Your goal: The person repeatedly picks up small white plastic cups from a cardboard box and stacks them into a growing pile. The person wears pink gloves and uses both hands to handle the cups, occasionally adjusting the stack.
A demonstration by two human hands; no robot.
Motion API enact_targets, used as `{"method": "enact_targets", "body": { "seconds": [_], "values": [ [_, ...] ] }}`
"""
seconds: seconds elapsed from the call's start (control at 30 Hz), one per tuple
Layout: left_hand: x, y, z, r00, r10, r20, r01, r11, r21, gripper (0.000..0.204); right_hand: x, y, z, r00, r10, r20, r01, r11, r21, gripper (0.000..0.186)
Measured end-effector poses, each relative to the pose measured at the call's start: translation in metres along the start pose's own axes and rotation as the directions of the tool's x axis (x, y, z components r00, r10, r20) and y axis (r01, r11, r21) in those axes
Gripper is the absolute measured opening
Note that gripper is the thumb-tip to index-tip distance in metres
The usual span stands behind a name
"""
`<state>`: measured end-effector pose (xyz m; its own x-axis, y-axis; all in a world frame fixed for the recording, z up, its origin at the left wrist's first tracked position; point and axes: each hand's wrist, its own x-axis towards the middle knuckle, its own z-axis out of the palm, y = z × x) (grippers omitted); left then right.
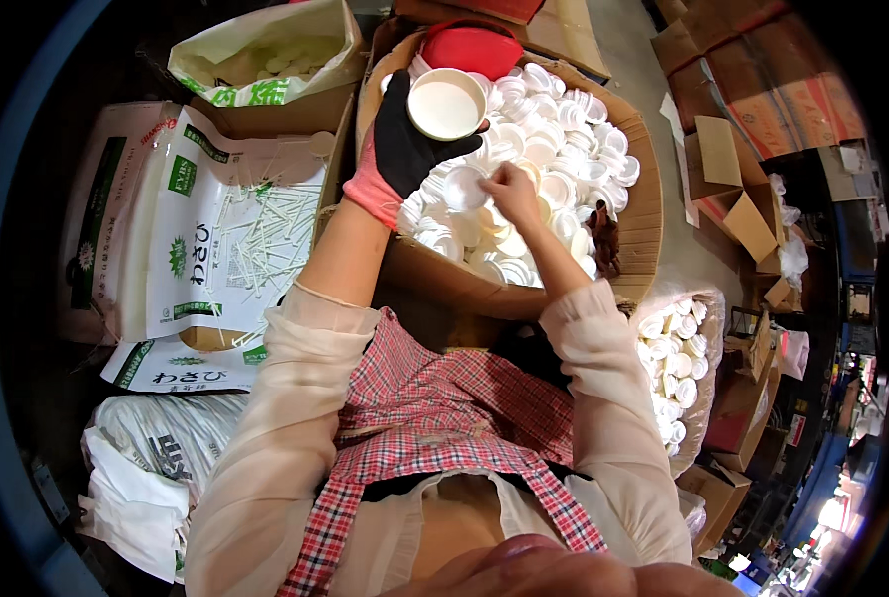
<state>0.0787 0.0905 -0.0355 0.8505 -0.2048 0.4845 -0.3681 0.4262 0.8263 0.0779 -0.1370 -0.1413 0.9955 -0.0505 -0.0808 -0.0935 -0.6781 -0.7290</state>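
Observation:
My left hand, in a black glove with a pink cuff, holds a round cream plastic lid above the left side of a big cardboard box. The box is full of white round plastic caps, a few of them cream. My bare right hand has its fingers closed at the edge of a white, slightly translucent disc among the caps. A red object lies at the back of the box, and a dark brown glove-like item at its right.
Paper sacks with scattered thin white sticks lie left, below an open bag of discs. A plastic bundle sits lower left. A bag of white caps, cartons and stacked boxes stand right.

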Motion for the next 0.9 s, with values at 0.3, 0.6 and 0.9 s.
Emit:
{"method": "enact_targets", "body": {
  "seconds": [0.3, 0.6, 0.9],
  "values": [
    [-0.004, 0.01, 0.05, 0.987, 0.112, 0.111, -0.156, 0.796, 0.585, 0.05, -0.086, -0.046, -0.113, 0.939, -0.29, 0.186, -0.154, 0.127, 0.98, 0.029],
    [-0.009, 0.003, 0.072, 0.882, -0.468, 0.051, 0.471, 0.879, -0.071, 0.048, -0.123, -0.064, -0.143, 0.76, -0.65, 0.021, 0.65, 0.758, -0.045, 0.068],
    [-0.003, -0.022, 0.093, 0.943, 0.152, 0.298, -0.322, 0.654, 0.684, 0.043, -0.123, -0.052, -0.145, 0.91, -0.368, 0.191, 0.246, 0.85, 0.465, 0.068]
  ]
}}
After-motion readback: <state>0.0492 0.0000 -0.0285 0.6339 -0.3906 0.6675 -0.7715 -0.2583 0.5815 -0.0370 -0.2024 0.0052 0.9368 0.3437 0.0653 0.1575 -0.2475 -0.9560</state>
